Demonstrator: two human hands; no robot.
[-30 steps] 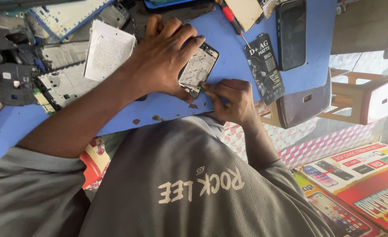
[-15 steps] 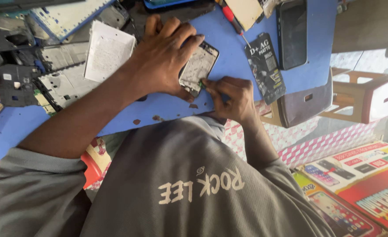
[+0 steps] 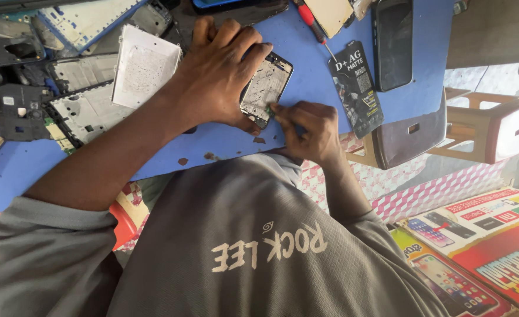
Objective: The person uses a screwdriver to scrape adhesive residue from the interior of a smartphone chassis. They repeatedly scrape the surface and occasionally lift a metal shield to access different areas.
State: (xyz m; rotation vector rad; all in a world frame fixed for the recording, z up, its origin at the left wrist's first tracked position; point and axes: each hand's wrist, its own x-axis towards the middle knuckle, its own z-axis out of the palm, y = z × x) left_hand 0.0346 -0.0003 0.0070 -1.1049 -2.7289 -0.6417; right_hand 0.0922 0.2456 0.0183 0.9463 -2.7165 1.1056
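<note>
Since the earlier frame, only the right hand (image 3: pixel 307 126) has shifted slightly, its pinched fingertips (image 3: pixel 275 109) now closed on a small green part (image 3: pixel 267 108) at the lower edge of the opened phone frame (image 3: pixel 265 88). Left hand (image 3: pixel 221 73) lies spread over the frame, fingers pressing it onto the blue worktop (image 3: pixel 306 47). Beyond the right fingertips lie a screen-protector packet (image 3: pixel 356 88) and a dark phone (image 3: pixel 393 42).
</note>
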